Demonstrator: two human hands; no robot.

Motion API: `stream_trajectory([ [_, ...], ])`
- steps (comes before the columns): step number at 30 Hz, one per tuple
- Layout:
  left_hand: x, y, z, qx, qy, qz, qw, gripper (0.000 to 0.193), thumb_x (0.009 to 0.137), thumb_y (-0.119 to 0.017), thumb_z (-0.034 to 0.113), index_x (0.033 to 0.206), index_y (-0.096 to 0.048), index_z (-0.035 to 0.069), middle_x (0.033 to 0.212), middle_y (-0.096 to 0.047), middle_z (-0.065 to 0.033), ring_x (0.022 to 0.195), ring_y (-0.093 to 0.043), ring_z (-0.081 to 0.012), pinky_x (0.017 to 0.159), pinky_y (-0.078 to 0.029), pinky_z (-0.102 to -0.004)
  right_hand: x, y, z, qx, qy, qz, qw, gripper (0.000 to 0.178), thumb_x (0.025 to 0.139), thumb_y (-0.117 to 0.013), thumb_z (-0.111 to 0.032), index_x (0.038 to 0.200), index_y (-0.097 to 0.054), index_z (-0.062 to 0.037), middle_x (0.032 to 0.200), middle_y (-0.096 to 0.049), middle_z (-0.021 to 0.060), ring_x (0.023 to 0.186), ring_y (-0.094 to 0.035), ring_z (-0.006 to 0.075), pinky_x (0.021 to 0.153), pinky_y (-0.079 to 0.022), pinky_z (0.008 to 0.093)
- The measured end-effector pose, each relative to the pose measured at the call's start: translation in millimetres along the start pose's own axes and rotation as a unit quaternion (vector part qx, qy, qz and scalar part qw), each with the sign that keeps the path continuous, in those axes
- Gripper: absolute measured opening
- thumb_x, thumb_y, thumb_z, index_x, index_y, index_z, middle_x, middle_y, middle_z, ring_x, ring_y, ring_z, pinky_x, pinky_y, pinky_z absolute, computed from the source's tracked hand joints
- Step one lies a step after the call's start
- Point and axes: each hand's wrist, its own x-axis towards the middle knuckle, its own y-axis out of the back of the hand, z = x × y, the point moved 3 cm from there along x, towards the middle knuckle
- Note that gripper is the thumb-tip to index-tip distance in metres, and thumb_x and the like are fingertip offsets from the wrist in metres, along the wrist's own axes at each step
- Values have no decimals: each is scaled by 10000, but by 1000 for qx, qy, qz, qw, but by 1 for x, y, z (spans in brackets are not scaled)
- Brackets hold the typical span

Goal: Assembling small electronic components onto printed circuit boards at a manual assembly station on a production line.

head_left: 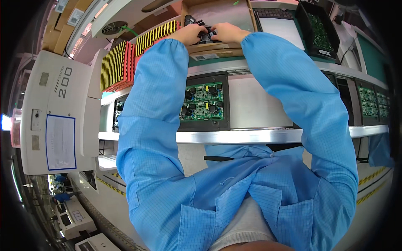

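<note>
Both my arms, in blue sleeves, reach forward into an open cardboard box [226, 51] on the far side of the bench. Small black round components [206, 38] lie in its near left corner. My left hand [191, 34] is curled at the left of these parts, its fingers closed on one. From the right, my right hand [227, 33] meets it with fingertips pinched on a black component. The exact shape of the parts is partly hidden by the fingers. Between my forearms, green circuit boards [204, 101] sit in a black carrier on the line.
Red dividers with yellow-and-black edges [117, 67] stand left of the box. At the right are a keyboard [274, 14] and a black bin [320, 31] of green boards. A metal rail [243, 136] runs along the front; a white machine [58, 113] stands at far left.
</note>
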Motion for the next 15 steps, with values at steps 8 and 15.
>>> stream_trajectory([
  [8, -7, -4, -14, -61, -23, 130, 989, 430, 741, -774, 20, 1158, -722, 110, 1104, -726, -118, 1011, -691, -291, 911, -550, -399, 7, -7, -3, 1, -31, 38, 999, 380, 811, -761, -271, 1132, -685, -84, 994, -719, 174, 963, -681, 347, 860, -531, 429],
  [15, -16, -2, 22, -158, 49, 298, 940, 278, 812, -761, 92, 1085, -713, 62, 979, -725, -139, 867, -701, -272, 793, -558, -353, -30, 42, 12, 76, 31, 200, 976, 253, 765, -749, -86, 982, -665, 10, 943, -653, 190, 857, -653, 354, 754, -533, 427],
])
